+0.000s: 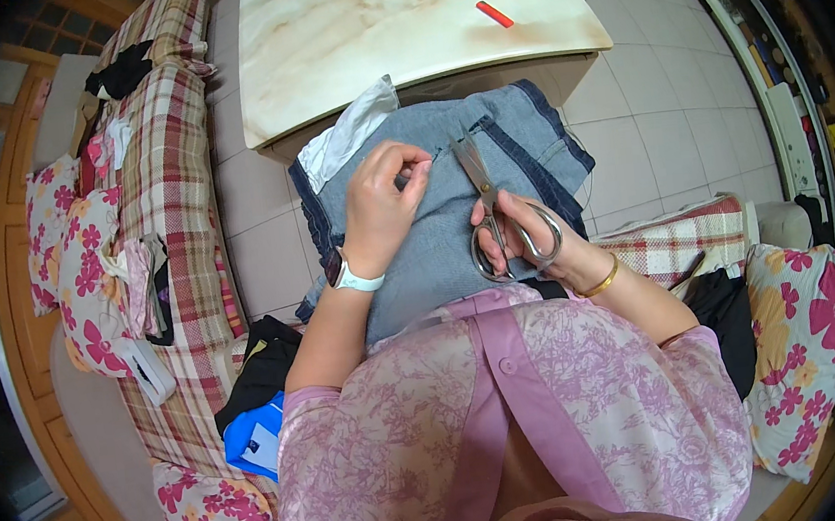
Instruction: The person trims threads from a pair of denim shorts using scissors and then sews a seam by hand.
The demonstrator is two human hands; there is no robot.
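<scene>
Currently the jeans (435, 229) lie across the lap, below the table (338, 57). Left hand (382, 209) pinches the denim taut at a seam; right hand (526, 235) grips scissors (492, 203), blades pointing at that spot.

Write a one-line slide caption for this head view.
Seated person's right hand works steel scissors at denim jeans on the lap while the left hand pinches the fabric.
</scene>
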